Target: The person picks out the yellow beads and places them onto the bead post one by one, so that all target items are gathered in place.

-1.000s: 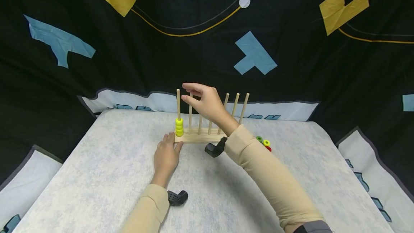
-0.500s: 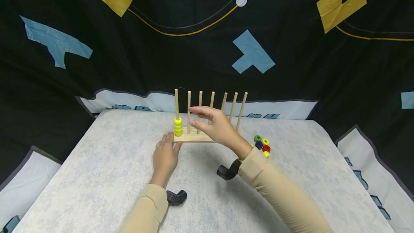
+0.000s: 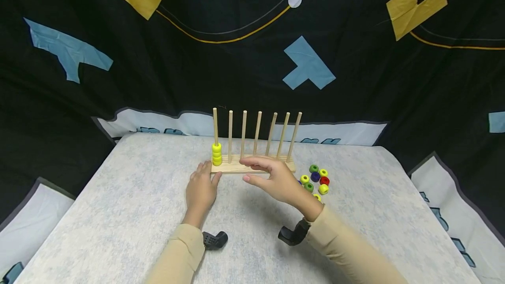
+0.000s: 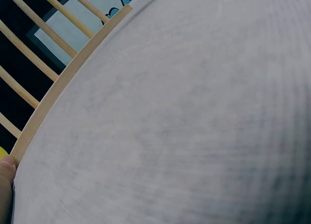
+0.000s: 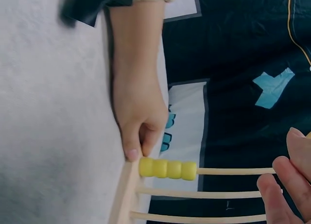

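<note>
My left hand (image 3: 200,191) grips the pale wooden seven-peg rack (image 3: 232,168) at one end; my right hand (image 3: 278,182) hangs empty, fingers and thumb apart.

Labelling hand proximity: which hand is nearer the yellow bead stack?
Left. The left hand holds the wooden base beside the yellow bead stack; the right hand is farther off, to its right in the head view.

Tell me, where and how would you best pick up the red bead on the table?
Probably pinch the red bead by its rounded outer wall, between thumb and fingertip of the right hand, coming from above and the right. Yellow beads sit in front and behind and an indigo bead left, while its right side faces bare table.
</note>
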`<state>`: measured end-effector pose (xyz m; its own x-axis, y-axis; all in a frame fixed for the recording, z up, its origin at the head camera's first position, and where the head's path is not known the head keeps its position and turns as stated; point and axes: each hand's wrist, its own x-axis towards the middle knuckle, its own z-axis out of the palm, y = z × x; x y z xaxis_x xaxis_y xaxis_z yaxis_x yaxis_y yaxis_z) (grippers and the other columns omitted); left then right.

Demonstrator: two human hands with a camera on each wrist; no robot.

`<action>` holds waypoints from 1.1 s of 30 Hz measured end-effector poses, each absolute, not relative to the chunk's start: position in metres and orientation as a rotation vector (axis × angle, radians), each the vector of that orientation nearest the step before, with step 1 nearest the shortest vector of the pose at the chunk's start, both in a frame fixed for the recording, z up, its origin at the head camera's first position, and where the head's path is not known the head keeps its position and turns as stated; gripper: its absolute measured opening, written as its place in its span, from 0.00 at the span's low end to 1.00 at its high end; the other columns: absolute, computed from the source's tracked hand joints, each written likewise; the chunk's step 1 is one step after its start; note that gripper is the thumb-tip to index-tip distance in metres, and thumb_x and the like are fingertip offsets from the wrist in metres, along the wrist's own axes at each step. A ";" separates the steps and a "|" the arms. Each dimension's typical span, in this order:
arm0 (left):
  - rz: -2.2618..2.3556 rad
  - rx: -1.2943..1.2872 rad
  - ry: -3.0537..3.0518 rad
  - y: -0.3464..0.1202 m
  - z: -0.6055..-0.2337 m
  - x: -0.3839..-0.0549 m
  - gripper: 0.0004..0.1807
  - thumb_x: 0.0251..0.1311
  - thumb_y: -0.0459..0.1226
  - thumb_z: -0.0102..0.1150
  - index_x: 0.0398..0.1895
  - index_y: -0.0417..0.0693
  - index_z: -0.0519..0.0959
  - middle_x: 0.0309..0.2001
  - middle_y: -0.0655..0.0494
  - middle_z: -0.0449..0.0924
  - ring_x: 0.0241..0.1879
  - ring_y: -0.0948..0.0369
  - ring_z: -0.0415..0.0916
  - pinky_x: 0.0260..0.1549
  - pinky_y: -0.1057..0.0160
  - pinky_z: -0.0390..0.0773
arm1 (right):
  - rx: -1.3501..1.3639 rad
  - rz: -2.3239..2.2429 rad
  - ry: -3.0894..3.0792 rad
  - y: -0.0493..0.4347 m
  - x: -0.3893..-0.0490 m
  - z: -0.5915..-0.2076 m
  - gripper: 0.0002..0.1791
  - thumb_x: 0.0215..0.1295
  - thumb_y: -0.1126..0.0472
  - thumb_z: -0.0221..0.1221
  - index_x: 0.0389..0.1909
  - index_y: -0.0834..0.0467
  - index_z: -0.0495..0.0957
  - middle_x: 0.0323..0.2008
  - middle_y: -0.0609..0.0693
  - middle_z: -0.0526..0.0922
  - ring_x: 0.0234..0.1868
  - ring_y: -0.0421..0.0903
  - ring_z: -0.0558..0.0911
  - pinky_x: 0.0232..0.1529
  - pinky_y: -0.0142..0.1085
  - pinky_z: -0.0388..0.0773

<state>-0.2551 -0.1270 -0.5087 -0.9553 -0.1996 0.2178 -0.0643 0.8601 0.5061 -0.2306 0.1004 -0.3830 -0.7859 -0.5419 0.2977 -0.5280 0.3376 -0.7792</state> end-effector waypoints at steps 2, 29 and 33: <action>-0.743 0.193 -2.770 -0.127 -0.508 -0.255 0.36 0.71 0.52 0.52 0.72 0.38 0.64 0.72 0.42 0.65 0.74 0.44 0.60 0.69 0.41 0.66 | -0.987 -1.469 2.553 0.104 -0.227 -0.387 0.22 0.65 0.54 0.66 0.59 0.51 0.80 0.59 0.43 0.82 0.61 0.40 0.81 0.64 0.39 0.77; -0.771 0.175 -2.766 -0.128 -0.510 -0.254 0.36 0.72 0.52 0.51 0.73 0.38 0.63 0.73 0.42 0.64 0.74 0.44 0.59 0.69 0.40 0.65 | -0.679 -1.586 2.606 0.203 -0.215 -0.455 0.22 0.62 0.59 0.68 0.56 0.59 0.80 0.56 0.54 0.84 0.60 0.48 0.80 0.64 0.40 0.76; -0.768 0.180 -2.773 -0.128 -0.509 -0.254 0.36 0.72 0.52 0.51 0.73 0.38 0.62 0.73 0.42 0.64 0.74 0.44 0.58 0.69 0.40 0.65 | -0.586 -1.559 2.691 0.226 -0.215 -0.460 0.22 0.63 0.59 0.67 0.57 0.59 0.79 0.57 0.54 0.82 0.62 0.51 0.80 0.64 0.42 0.76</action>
